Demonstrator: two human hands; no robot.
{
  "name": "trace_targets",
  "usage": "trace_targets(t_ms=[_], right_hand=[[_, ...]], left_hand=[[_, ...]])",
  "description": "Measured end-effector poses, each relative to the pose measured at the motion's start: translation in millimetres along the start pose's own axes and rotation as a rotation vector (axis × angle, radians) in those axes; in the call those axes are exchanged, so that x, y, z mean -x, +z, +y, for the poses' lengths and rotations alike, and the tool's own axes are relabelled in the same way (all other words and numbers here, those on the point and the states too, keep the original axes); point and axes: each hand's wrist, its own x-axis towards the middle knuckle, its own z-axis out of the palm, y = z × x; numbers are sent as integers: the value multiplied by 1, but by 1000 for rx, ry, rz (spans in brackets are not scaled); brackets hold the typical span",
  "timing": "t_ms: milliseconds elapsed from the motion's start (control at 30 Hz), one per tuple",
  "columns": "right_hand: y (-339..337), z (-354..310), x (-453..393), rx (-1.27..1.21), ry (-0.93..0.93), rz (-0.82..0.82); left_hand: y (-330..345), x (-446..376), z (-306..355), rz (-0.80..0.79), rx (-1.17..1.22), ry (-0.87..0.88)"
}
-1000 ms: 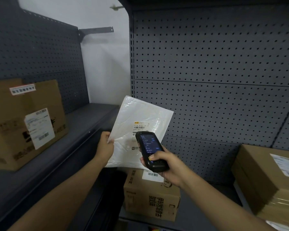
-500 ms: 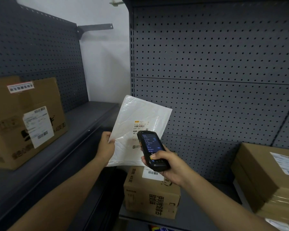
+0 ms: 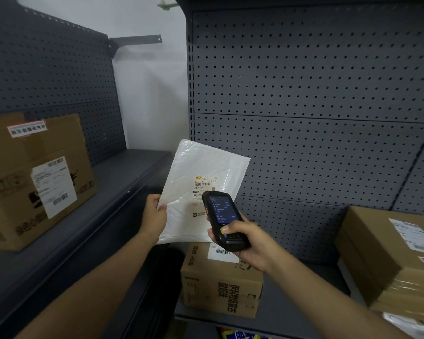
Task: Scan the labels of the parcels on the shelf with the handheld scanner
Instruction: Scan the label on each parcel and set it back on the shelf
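Off-task stuff I see, all placed from the white wall (image 3: 145, 99): a dark metal bracket (image 3: 135, 40) crosses its upper part, running out from its left edge. A small pale fixture (image 3: 168, 5) sits at its very top (blurred, can't tell what it is). Dark perforated panels flank it, left panel (image 3: 47, 77) and right panel (image 3: 304, 81). Far below the wall, at the frame's bottom edge, there's a colourful printed pack (image 3: 245, 335), mostly cut off.

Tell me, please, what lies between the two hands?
In the head view, the white mailer spans the stretch between them: the left hand pinches its lower left edge, and the right hand holds the handheld scanner before its label.
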Motion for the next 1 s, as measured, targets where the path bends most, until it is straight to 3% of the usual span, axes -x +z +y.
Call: trace_targets(t_ms=[1000], right_hand=[[-21,3,36,116,-193,63]], left_hand=[[54,0,7,-163,68,78]])
